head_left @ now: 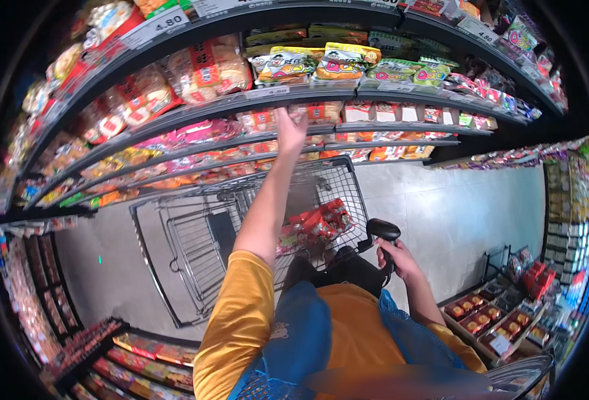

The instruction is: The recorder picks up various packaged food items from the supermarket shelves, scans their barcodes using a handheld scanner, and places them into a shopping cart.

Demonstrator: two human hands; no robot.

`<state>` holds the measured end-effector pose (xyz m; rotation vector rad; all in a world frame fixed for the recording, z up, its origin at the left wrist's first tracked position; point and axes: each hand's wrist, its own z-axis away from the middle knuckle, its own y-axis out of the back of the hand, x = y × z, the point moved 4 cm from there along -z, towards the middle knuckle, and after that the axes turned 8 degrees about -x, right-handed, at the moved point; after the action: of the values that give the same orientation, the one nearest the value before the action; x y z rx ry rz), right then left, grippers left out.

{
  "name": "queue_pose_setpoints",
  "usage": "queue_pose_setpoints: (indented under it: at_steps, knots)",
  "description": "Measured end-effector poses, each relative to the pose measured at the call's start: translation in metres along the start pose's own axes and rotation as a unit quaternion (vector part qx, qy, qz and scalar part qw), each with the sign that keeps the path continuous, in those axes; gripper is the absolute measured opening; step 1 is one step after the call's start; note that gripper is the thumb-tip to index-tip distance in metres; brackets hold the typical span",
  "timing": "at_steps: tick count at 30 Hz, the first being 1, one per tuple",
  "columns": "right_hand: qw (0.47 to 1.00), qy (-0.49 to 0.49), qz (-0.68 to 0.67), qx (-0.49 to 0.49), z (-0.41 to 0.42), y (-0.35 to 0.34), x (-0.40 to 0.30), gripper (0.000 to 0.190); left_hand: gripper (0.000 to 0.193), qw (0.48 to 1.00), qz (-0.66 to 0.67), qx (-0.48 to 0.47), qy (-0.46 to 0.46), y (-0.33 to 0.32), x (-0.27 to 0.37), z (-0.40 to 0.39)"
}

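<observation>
My left hand (290,131) is stretched out to a shelf in front of me, its fingertips at clear-and-red snack bags (319,111) below a shelf edge. Whether the fingers grip a bag is not plain. Down at my waist, my right hand (403,261) is closed around the handle of a black handheld scanner (384,229), whose head points up. Beneath my left arm stands a wire shopping cart (347,172). Red snack packets (324,221) lie in it.
Packed shelves curve across the front, with price tags (268,92), QQ candy bags (342,62) and large cracker bags (207,70). Boxed goods (489,320) stand on a low display behind me to the right. Another rack (139,360) is behind left. Tiled floor (414,195) lies right of the cart.
</observation>
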<state>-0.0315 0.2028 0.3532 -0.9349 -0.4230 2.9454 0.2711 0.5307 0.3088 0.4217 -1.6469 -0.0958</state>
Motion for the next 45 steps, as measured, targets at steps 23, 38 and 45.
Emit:
queue_pose_setpoints:
  at_steps: [23, 38, 45]
  knots:
    - [0.994, 0.034, -0.057, 0.089, 0.051, -0.007, 0.042, 0.025, 0.066, 0.971, -0.237, 0.016, -0.034, -0.094, -0.005, -0.034]
    - [0.990, 0.033, -0.097, 0.100, 0.096, 0.063, 0.069, 0.026, 0.060, 0.910, -0.384, -0.142, -0.069, -0.093, 0.035, -0.098]
    - [0.992, 0.042, -0.089, 0.081, 0.106, 0.084, 0.073, 0.027, 0.058, 0.881, -0.438, -0.110, -0.142, -0.087, 0.037, -0.089]
